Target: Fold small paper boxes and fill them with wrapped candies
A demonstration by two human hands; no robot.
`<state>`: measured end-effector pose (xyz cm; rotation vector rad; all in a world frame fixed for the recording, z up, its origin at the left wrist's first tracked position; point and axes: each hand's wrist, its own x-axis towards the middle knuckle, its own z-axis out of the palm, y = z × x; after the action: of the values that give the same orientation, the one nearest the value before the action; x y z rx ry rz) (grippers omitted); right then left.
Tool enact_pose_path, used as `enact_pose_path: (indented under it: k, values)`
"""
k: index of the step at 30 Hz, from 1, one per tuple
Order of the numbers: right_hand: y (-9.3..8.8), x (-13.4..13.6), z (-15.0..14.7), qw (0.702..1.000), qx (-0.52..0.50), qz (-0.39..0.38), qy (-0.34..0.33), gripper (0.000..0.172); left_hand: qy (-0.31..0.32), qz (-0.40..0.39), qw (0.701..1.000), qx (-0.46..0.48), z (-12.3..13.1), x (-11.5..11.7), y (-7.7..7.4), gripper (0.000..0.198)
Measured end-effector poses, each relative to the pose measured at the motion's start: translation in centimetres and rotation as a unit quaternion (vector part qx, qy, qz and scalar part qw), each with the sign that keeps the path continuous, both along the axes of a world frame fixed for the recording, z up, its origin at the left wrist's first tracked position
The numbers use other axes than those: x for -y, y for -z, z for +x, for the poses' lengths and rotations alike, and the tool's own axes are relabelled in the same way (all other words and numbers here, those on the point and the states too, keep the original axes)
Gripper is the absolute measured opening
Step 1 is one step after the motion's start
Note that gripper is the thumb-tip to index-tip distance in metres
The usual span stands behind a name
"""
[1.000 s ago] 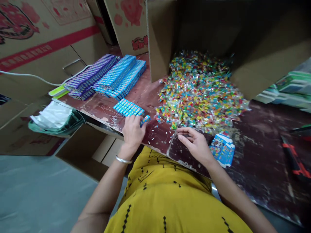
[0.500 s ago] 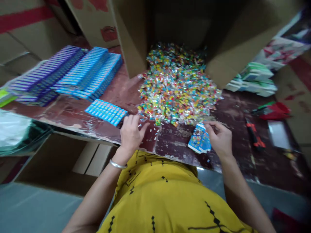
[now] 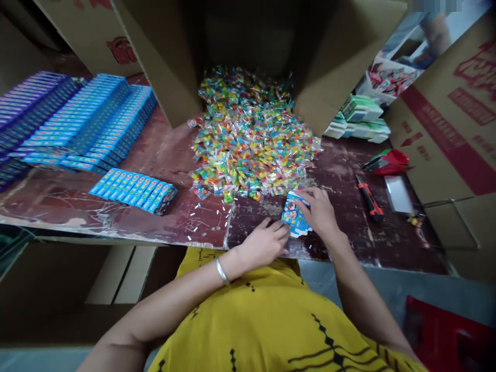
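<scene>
Brought left hand (image 3: 265, 243) rightward, half-open, empty, touching left edge of card stack (image 3: 292, 218); pinched from the right by right hand (image 3: 321, 213).

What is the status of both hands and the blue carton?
Right hand: grip shut on flat blue carton. Left hand: fingertips at its lower edge, grip unclear. Candy pile close behind; nothing between.

A worker in a mustard-yellow garment (image 3: 271, 320) patterned with black dashes, a silver bangle (image 3: 221, 270) on the left wrist.
</scene>
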<state>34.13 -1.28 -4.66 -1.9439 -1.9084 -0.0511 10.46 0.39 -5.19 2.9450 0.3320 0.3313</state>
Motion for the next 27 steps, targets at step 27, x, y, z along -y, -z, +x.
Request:
enact_pose_path:
  k: [27]
  values:
    - [-5.2, -1.5, -10.8, 0.818, -0.574, 0.008, -0.02, 0.028, -0.276, -0.286, 0.877, 0.271, -4.2, -1.0, -4.8, 0.057]
